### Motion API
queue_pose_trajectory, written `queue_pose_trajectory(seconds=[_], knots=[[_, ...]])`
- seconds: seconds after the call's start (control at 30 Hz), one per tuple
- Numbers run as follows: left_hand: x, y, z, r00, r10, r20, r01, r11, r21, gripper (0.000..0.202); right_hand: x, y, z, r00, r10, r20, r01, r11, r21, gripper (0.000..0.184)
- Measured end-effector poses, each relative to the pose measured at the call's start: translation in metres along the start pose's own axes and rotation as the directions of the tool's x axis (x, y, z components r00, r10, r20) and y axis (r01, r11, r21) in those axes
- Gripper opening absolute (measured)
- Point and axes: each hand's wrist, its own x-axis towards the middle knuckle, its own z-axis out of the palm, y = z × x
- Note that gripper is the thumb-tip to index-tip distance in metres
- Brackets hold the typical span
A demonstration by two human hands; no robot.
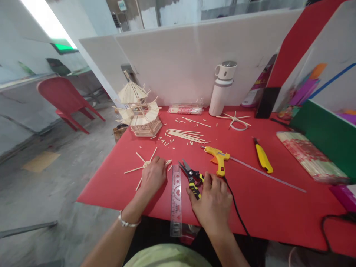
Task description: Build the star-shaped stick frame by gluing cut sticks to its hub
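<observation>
1. Beneath the left grip [154, 174]: star-shaped stick frame [146, 163], one, flat on the red desk [111, 185]; four arms show, spreading left of the hand, ahead of it and back beside the wrist; hub partly covered.
2. Left grip: back of the hand uppermost, fingers bent and drawn together at the frame's right side; short pale sticks [168, 162] by the fingertips. Whether any is pinched cannot be told, the contact being hidden.
3. Right grip [214, 204]: thumb and fingers curled about the handles of black-and-yellow cutters [191, 174], one pair; blades parted, pointing ahead and leftward.
4. Between the two grips: clear ruler [176, 207], one, lying lengthwise, near end overhanging the desk edge.
5. Ahead of the right grip: yellow glue gun [219, 157], on its side, nozzle pointing left; clear rod [267, 172] extending rightward from its rear; black cord [236, 209] passing just right of the hand.
6. Well right of the right grip: yellow-handled knife [263, 157], and farther out, wrapped stick bundle [311, 157].
7. Ahead of the left grip, beyond the frame: loose sticks [185, 135], several, roughly parallel, with scattered offcuts; pagoda-like stick model [144, 124] standing farther off to the left.
8. Farthest ahead of both grips: smaller wrapped bundle [186, 109]; white flask [221, 96], upright, cup on top; second star frame [235, 119] beside it, with a ring.
</observation>
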Motion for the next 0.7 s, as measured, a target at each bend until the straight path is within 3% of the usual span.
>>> queue_pose_trajectory(seconds=[0.07,0.13,0.17,0.23,0.3,0.37,0.43,0.7], knots=[[-0.004,0.002,-0.011,0.999,-0.048,0.022,0.053,0.929,-0.366,0.023,-0.001,0.0,0.003,1.0,-0.005,-0.02,0.006,1.0,0.026,0.06],[-0.01,0.006,-0.024,0.966,-0.081,0.247,0.238,0.657,-0.715,0.026,-0.001,-0.003,0.003,0.996,-0.038,-0.079,0.045,0.995,0.092,0.059],[-0.013,0.009,-0.03,0.927,-0.056,0.37,0.347,0.502,-0.792,0.029,-0.001,-0.005,0.002,0.99,-0.075,-0.119,0.093,0.984,0.151,0.06],[-0.02,0.015,-0.039,0.858,0.022,0.514,0.493,0.25,-0.834,0.034,0.002,-0.012,-0.005,0.964,-0.177,-0.198,0.234,0.919,0.317,0.062],[-0.026,0.019,-0.041,0.814,0.093,0.574,0.565,0.106,-0.818,0.035,0.007,-0.021,-0.015,0.927,-0.268,-0.261,0.366,0.795,0.483,0.065],[-0.032,0.022,-0.039,0.788,0.152,0.597,0.601,0.023,-0.799,0.034,0.014,-0.028,-0.024,0.909,-0.31,-0.278,0.416,0.693,0.588,0.067],[-0.037,0.022,-0.037,0.764,0.202,0.612,0.631,-0.038,-0.775,0.031,0.019,-0.032,-0.03,0.914,-0.32,-0.248,0.402,0.646,0.649,0.066],[-0.053,0.015,-0.038,0.699,0.253,0.669,0.715,-0.228,-0.661,0.026,0.015,-0.035,-0.029,0.976,-0.212,-0.04,0.144,0.501,0.853,0.058]])
